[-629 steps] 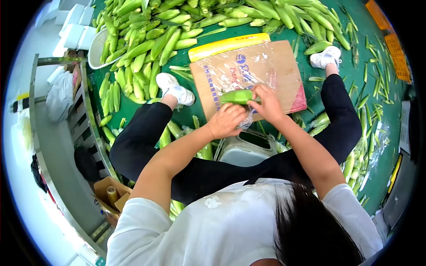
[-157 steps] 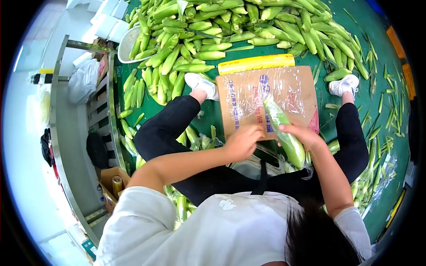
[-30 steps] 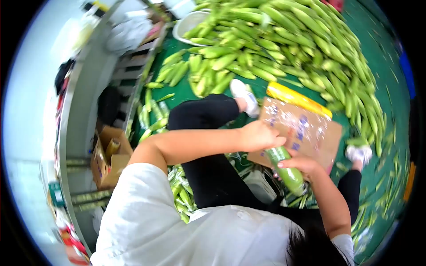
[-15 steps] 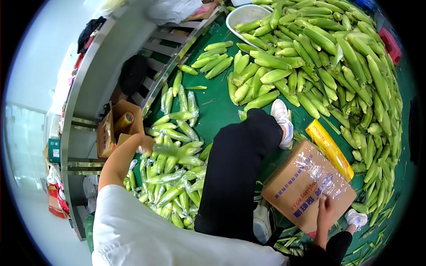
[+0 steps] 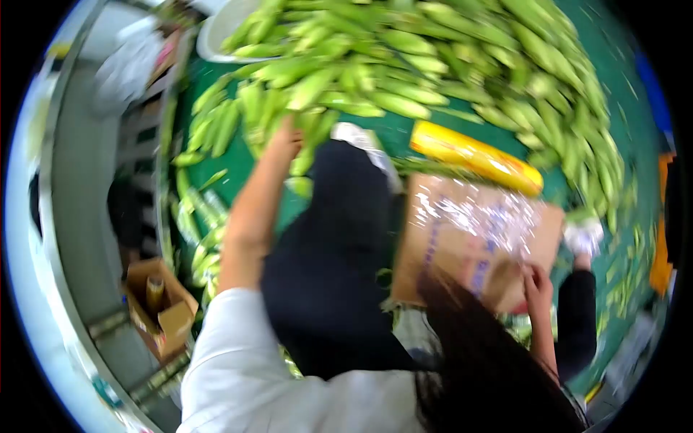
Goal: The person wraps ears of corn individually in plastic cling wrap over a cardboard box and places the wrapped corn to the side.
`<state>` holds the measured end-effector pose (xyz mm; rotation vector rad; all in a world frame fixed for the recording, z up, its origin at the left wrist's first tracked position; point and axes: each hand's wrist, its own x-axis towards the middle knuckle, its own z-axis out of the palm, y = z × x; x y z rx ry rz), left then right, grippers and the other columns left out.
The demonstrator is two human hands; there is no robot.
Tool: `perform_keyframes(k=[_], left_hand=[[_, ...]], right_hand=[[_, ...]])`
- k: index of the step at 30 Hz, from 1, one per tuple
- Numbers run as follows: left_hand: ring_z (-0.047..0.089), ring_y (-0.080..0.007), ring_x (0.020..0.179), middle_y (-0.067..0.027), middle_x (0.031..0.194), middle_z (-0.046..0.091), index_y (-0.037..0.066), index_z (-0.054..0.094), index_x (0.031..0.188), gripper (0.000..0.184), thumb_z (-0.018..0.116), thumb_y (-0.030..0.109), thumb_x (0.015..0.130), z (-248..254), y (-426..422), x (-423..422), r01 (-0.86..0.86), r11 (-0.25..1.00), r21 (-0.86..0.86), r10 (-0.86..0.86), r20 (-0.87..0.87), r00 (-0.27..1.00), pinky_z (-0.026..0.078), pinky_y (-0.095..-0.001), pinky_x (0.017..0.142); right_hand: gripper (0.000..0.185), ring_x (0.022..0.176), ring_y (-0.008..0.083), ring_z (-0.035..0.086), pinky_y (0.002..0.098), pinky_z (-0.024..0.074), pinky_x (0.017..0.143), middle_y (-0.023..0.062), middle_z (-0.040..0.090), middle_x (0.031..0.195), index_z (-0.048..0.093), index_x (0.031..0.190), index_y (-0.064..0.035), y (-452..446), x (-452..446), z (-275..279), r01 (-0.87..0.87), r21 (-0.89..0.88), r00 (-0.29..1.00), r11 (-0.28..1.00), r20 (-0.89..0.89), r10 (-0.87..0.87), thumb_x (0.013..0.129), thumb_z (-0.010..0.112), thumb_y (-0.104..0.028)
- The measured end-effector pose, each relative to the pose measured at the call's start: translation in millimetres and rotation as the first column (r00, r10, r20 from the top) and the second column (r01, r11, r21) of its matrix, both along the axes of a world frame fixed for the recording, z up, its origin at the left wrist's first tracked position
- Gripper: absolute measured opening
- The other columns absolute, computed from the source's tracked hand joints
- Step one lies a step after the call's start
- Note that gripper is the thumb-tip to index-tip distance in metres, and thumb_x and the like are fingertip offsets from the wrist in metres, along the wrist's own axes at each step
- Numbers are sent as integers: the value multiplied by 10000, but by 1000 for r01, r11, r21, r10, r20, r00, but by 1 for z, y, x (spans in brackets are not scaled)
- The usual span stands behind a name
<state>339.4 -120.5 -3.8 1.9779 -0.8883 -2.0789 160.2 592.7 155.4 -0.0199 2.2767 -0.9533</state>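
My left hand (image 5: 290, 137) reaches forward to the near edge of a heap of corn in green husks (image 5: 310, 88). It touches or hovers just over an ear there; blur hides its fingers, so I cannot tell whether it grips one. My right hand (image 5: 537, 286) is closed, pinching the near edge of the clear plastic film (image 5: 482, 216). That film lies wrinkled and shiny over the top of a cardboard box (image 5: 413, 270) with blue print. Just beyond the box lies a yellow roll of wrap (image 5: 476, 157).
Film-wrapped corn (image 5: 209, 249) lies left of my left arm. An open carton (image 5: 170, 328) holding a roll stands by the metal rack at left. A white basin (image 5: 214, 36) sits at the heap's far left. Dark hair hangs over the box's near side.
My left hand has moved from the wrapped corn forward and right to the unwrapped heap. The view has turned right. My right hand stays at the film's edge.
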Motion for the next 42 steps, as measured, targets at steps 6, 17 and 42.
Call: perform_keyframes(k=[6,17,42], left_hand=[[207,-43,432,87,573,268,116,611,1081,532,542,629,957,234,124,-3,595,789,-152,-608,-55,792,144,-228,398],[622,-403,1102,-241,1201,635,65,458,1372,582,675,359,919,154,353,-140,664,-508,-549,-817,551,-169,502,-442,913],[606,-377,921,-139,917,622,84,581,976,110,633,85,879,121,348,-67,259,-591,-764,-789,614,12,488,-451,809]], right_hand=[[490,1018,338,646,405,510,916,219,616,1189,579,1281,-6,57,23,-40,297,258,879,919,-449,-158,909,678,-309],[331,852,376,678,470,528,754,169,704,879,690,1033,-51,-27,15,-55,89,221,919,971,-393,5,905,654,-355],[781,1157,298,554,464,440,982,72,592,1221,481,1463,-352,-92,-49,-19,-652,245,474,717,-607,638,747,792,-358]])
